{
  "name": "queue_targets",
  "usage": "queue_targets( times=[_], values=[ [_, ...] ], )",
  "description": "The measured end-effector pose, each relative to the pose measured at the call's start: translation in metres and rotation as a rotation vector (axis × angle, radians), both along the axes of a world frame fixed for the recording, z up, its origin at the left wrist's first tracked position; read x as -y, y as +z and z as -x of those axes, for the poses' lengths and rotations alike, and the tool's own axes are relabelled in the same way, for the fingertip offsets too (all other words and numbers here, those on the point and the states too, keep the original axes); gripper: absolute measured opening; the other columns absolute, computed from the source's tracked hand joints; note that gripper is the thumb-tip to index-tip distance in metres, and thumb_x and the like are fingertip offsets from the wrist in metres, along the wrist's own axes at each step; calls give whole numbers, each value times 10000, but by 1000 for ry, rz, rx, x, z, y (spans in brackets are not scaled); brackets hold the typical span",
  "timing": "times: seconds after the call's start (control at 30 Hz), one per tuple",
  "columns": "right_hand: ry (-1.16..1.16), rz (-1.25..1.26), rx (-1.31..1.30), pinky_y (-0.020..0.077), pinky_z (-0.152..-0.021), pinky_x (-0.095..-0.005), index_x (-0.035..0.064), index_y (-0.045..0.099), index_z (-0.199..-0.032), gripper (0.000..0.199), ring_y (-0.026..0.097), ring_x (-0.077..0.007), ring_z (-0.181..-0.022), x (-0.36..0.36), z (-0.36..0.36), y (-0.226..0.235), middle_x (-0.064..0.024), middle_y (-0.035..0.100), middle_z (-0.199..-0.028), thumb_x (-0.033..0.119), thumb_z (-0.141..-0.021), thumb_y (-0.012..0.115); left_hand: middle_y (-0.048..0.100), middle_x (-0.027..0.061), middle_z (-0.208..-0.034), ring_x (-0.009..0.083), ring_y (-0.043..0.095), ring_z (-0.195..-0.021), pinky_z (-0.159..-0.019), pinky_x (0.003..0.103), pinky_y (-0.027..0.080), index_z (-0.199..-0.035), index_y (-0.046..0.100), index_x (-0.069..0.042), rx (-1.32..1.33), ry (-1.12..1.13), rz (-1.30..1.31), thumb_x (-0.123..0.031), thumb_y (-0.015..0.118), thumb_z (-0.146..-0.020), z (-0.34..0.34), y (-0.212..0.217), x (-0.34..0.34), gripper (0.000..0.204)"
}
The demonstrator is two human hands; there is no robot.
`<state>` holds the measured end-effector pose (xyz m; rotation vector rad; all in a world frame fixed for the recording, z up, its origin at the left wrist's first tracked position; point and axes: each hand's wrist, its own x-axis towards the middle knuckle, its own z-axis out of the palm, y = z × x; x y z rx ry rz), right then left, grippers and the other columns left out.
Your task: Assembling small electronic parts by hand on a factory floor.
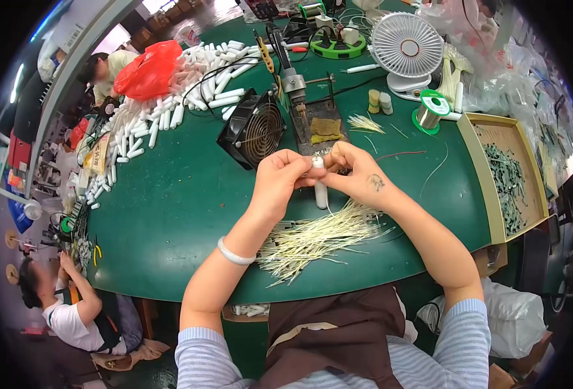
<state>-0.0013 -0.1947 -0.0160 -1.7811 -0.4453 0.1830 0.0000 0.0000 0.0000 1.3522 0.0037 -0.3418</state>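
Pinching a white cylinder (321, 196) near one end, a worker's left hand (278, 179) meets the right hand (361, 180), whose fingers bunch beside it; whether they clamp the cylinder too, one cannot tell. The piece sits between the hands over the green counter (169, 214). A loosened pinch could let the round body roll into the pale wires (322, 238) nearby; a forward reach might bring knuckles against the soldering iron (294, 83), if hot, beyond.

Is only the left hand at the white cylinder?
No, the left hand and right hand meet at the white cylinder.
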Motion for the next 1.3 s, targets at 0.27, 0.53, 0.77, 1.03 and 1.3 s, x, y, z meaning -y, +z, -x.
queue_targets(
  times=[0.27, 0.53, 0.77, 1.03, 1.3],
  values=[
    [-127, 55, 171, 464, -713, -265, 57, 345, -802, 345, 550, -99, -796, -3, 13, 14, -55, 601, -898, 20, -804, 688, 676, 39, -888, 98, 652, -759, -653, 232, 487, -989, 599, -27, 253, -1, -131, -109, 612, -945, 5, 1, -8, 93],
    [-138, 8, 316, 465, -724, -270, 44, 366, -814, 313, 536, -114, -803, -3, 12, 7, -63, 594, -902, 4, -824, 677, 691, 55, -956, 133, 671, -830, -712, 237, 513, -1055, 622, -27, -19, -19, 121, -108, 625, -935, 3, -1, -12, 145],
    [-125, -39, 287, 464, -744, -266, 43, 369, -816, 315, 538, -116, -827, -2, 9, 5, -68, 596, -929, 1, -848, 679, 717, 79, -951, 161, 709, -878, -715, 233, 541, -1061, 654, -20, -159, -116, 123, -155, 662, -917, 1, -3, -22, 198],
    [-81, 0, 288, 468, -765, -278, 59, 322, -809, 359, 544, -122, -859, -2, 11, 7, -90, 598, -940, -12, -841, 673, 718, 87, -964, 170, 708, -879, -738, 246, 554, -1024, 682, -22, -159, -187, -56, -105, 656, -914, 1, 6, -27, 140],
    [-66, 55, 302, 471, -776, -290, 64, 324, -814, 358, 550, -139, -853, -1, 12, 9, -93, 604, -954, -1, -838, 675, 718, 85, -967, 153, 701, -877, -722, 229, 548, -1093, 677, 9, -84, -76, -15, -106, 686, -896, 1, 3, -26, 228]
  ],
)
